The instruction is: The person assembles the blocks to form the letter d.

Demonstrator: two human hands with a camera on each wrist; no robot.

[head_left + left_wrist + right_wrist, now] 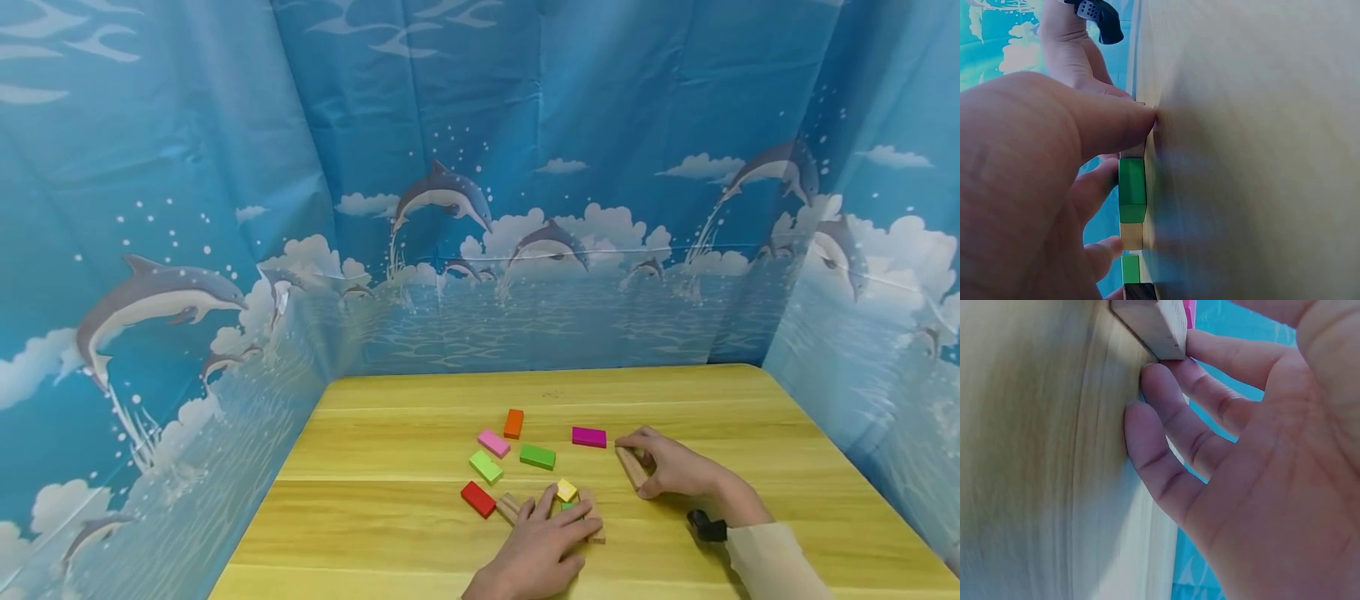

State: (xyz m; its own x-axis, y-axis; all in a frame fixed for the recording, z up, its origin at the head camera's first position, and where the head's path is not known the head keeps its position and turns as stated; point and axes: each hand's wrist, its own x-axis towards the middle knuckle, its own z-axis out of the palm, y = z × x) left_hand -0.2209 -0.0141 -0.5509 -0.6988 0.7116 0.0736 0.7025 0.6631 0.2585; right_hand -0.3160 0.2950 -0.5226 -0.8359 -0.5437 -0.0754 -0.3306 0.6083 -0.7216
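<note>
My right hand (pixel 678 468) holds a plain wooden block (pixel 632 468) on the right of the table, fingertips at its far end and thumb at its near end. In the right wrist view the fingers (pixel 1172 415) reach down to the tabletop beside the block (pixel 1159 328). My left hand (pixel 538 546) rests with fingers spread over a small group of blocks near the front: a wooden block (pixel 508 507), another wooden block (pixel 596 525) and a yellow block (pixel 566 490). A green block (pixel 1132 189) shows by the fingertips in the left wrist view; the hand partly hides this group.
Loose blocks lie beyond my left hand: red (pixel 478 499), light green (pixel 486 467), pink (pixel 494 443), orange (pixel 513 423), green (pixel 537 457) and magenta (pixel 589 437). A black device (pixel 707 527) is at my right wrist. A dolphin-print curtain (pixel 540 333) surrounds the wooden table (pixel 360 533).
</note>
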